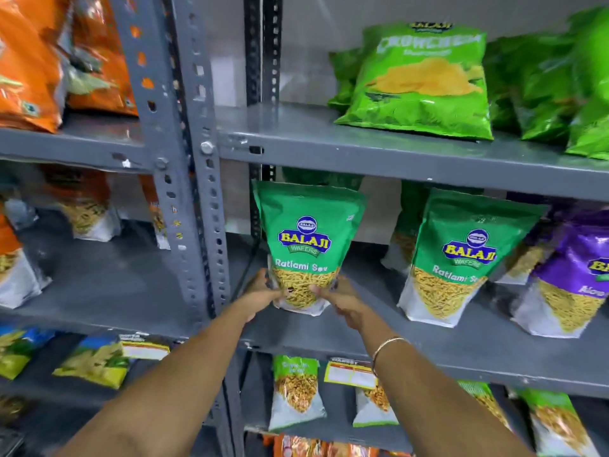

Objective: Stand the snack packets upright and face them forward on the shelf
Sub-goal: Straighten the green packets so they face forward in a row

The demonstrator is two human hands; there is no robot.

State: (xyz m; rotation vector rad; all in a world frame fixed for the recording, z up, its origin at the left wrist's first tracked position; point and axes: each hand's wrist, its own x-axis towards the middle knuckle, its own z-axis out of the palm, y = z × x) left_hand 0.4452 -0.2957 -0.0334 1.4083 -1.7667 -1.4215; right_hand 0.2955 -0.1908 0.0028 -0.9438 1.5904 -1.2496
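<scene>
A green Ratlami Sev packet [306,239] stands upright with its front facing me at the left end of the grey middle shelf [428,344]. My left hand [263,290] grips its lower left corner and my right hand [339,298] grips its lower right corner. A second green Ratlami Sev packet [461,255] stands to the right, leaning slightly, front forward. A purple packet [573,275] stands further right, cut off by the frame edge. More packets stand behind these, partly hidden.
A grey perforated upright post [201,192] rises just left of the held packet. Bright green chip bags [425,84] sit on the shelf above. Orange bags fill the left bay. Smaller packets [296,390] stand on the shelf below.
</scene>
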